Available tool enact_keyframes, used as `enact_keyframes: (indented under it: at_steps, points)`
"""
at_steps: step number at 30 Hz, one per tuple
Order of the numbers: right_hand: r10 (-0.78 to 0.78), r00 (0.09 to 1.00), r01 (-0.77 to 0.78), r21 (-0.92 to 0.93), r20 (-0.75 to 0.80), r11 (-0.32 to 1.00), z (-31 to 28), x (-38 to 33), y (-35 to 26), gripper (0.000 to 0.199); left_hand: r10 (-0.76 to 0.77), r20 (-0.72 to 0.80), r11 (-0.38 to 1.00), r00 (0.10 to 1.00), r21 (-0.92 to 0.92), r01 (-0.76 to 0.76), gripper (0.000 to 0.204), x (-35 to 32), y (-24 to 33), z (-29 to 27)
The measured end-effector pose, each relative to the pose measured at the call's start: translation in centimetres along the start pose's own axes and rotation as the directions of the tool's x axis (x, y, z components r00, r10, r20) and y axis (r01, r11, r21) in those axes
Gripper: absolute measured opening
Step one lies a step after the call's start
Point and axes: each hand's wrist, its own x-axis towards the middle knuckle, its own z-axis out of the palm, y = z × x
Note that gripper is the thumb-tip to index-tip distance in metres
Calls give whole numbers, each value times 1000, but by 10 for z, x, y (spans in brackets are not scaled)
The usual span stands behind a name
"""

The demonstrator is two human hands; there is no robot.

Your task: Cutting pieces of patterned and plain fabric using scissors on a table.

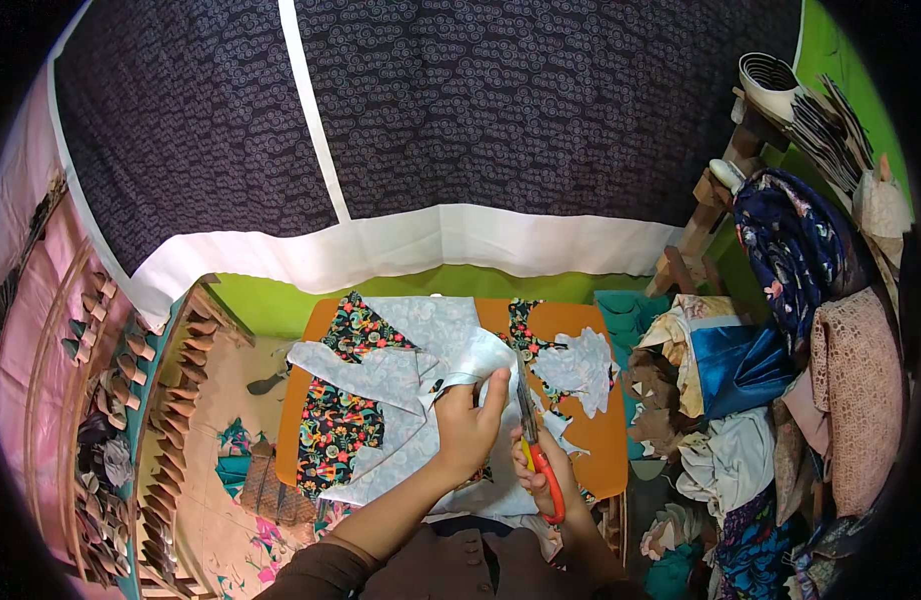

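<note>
My left hand (467, 425) pinches a curved, pale piece of fabric (481, 355), lifted above the table. In my right hand (561, 455) is a pair of scissors (548, 482) with red and yellow handles. The dark blades point away from me, along the right edge of the lifted piece; how far apart they are I cannot tell. Underneath lies a large floral fabric (333, 430), black with bright flowers on its face and pale blue-white on its back, partly folded over. A ragged pale offcut (581, 368) lies to the right of the scissors.
An orange tabletop (603, 455) carries the fabric. Wooden shoe lasts (166, 460) line a rack on the left, with scraps on the floor (216, 400) beside it. At right are piled fabrics (731, 460) and a rolled lace cloth (859, 380). A dark patterned curtain (511, 120) hangs beyond.
</note>
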Motion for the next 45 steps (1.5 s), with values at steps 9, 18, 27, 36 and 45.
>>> enact_keyframes:
  at_steps: [9, 18, 27, 36, 45]
  points:
    - [151, 982, -152, -6, -113, 988, 1, 3, -10, 36, 37, 30, 999, 999, 4, -38, 13, 1, 2, 1]
    - [283, 956, -285, -16, -84, 958, -3, 3, -16, 99, -5, 49, 1000, 999, 21, 4, 12, 3, 2, -3]
    - [-70, 997, 79, -273, 42, 959, 2, 3, -11, 87, 127, 34, 992, 991, -21, -126, 14, 2, -9, 2]
    - [80, 997, -82, -264, -15, 961, -12, 0, -12, 85, 49, 89, 998, 995, 46, -53, 15, 4, -2, -3]
    - [269, 959, -276, -85, -84, 957, -8, 0, -26, 94, -78, 239, 996, 968, 51, 67, 17, 5, 3, -9]
